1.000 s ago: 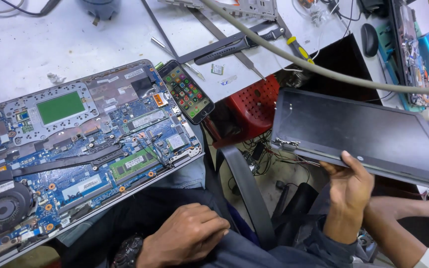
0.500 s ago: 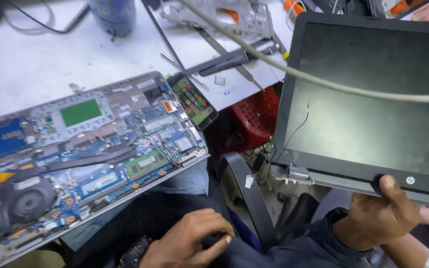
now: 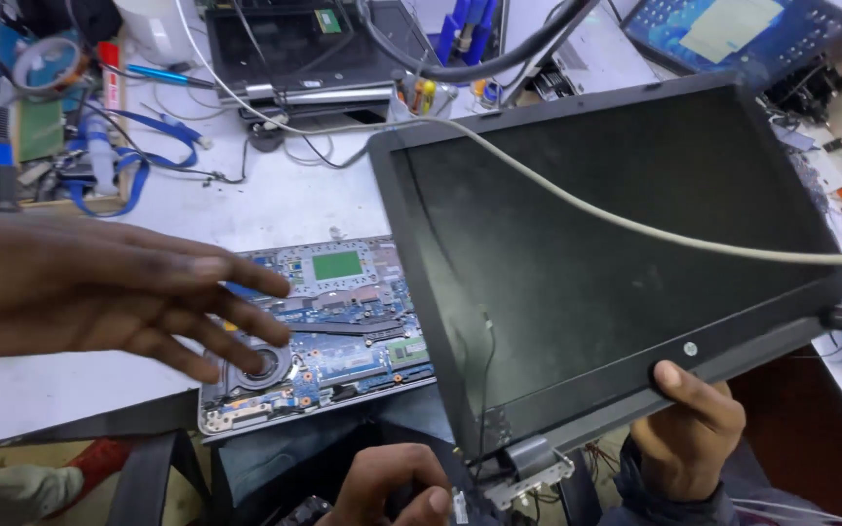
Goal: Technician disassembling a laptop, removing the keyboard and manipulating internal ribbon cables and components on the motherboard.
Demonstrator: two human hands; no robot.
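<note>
My right hand (image 3: 689,429) grips the lower edge of a detached black laptop screen panel (image 3: 616,253), held upright and tilted over the table's edge. The panel's metal hinge (image 3: 528,468) and a thin wire hang at its lower left corner. My left hand (image 3: 392,487) lies low on my lap with its fingers bent, partly cut off by the frame's edge. An opened laptop base (image 3: 343,331) with a blue circuit board and round fan (image 3: 260,365) lies on the white table (image 3: 275,195), partly hidden behind the panel. Another person's hand (image 3: 119,292) reaches in from the left, fingers spread above the base.
A grey cable (image 3: 635,224) runs across the front of the panel. A closed dark laptop (image 3: 294,49) sits at the back, and one with a lit screen (image 3: 723,29) at the top right. Blue cables and tools (image 3: 119,156) lie at the back left.
My right hand has raised the screen panel from flat to upright and brought it left, over the base. Another person's hand has come in from the left. My left hand stays on my lap.
</note>
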